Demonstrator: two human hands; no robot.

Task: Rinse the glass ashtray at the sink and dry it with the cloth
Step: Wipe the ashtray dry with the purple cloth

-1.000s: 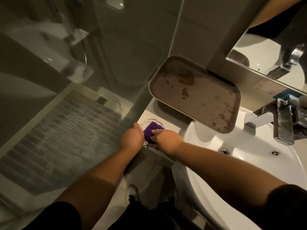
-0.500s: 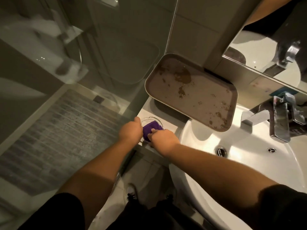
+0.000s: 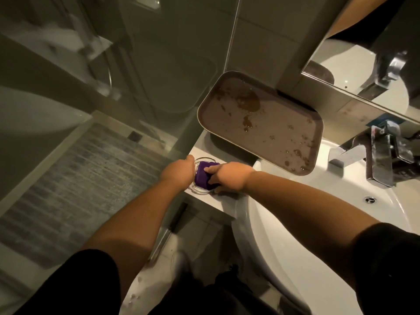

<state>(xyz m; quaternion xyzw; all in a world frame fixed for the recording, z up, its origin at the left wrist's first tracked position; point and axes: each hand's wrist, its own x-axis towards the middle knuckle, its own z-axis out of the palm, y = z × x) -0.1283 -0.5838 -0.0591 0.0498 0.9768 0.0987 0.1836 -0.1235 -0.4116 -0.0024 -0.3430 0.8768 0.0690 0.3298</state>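
Not much has shifted since half a second back: the view has slid a bit, so the drain is out toward the right edge now, and my right hand [image 3: 227, 177] has pushed the cloth a little further across the ashtray.

So here's where I'm at. The round clear glass ashtray [image 3: 201, 189] sits on the narrow white table [image 3: 223, 202] just left of the white ceramic sink basin [image 3: 318, 201], right at the near edge of that ledge. The folded purple cloth [image 3: 203, 176] is down inside it. My right hand is curled over the cloth with the fingers pressing it into the glass, thumb side down near the table. My left hand [image 3: 179, 172] is closed around the ashtray's left rim, thumb up at the far side.

Behind all that, a brown rectangular plastic tray [image 3: 261, 123] with wet blotches leans over the back of the table and the basin rim. The chrome tap [image 3: 377, 153] is off to the right, well apart from the hands. I can't see any water running.
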